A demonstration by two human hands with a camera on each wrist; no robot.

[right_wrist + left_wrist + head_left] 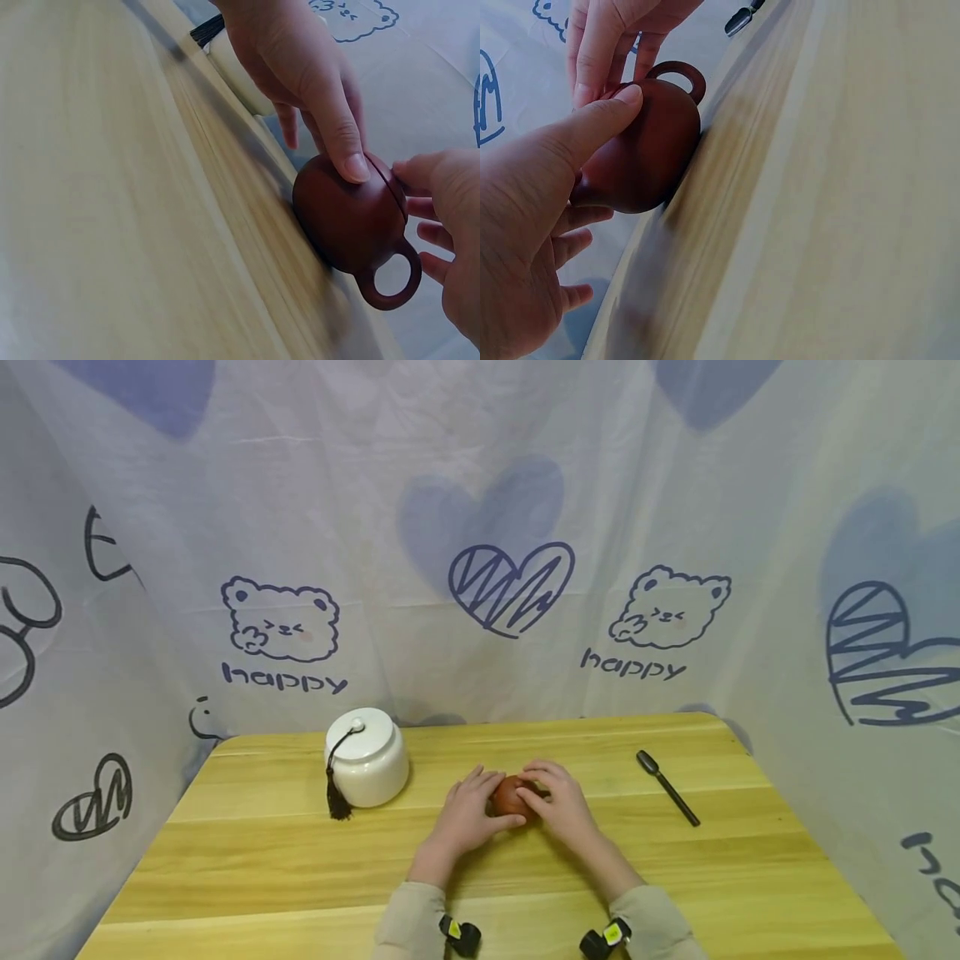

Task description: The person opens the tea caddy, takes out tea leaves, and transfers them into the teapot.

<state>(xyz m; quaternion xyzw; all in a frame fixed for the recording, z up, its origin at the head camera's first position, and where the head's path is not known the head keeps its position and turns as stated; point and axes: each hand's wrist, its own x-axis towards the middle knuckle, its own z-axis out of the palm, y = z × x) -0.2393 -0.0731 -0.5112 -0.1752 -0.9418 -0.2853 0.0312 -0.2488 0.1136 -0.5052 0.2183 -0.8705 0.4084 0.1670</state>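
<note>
A small reddish-brown clay teapot [510,797] stands on the wooden table between my two hands. My left hand [467,814] grips its body from the left, the thumb laid along the near side close to the rim. From the right, my right hand [566,810] has its thumb and fingers at the teapot lid [387,180], where they pinch its top; the knob is hidden by them. The looped handle [412,283] points toward the right, beneath that hand. In the left wrist view the spout [592,196] shows by the left fingers.
A white lidded jar [369,768] with a black tassel [337,797] stands at the back left of the table [285,868]. To the right lies a dark tea scoop [667,787]. Patterned cloth [390,635] hangs behind and at both sides.
</note>
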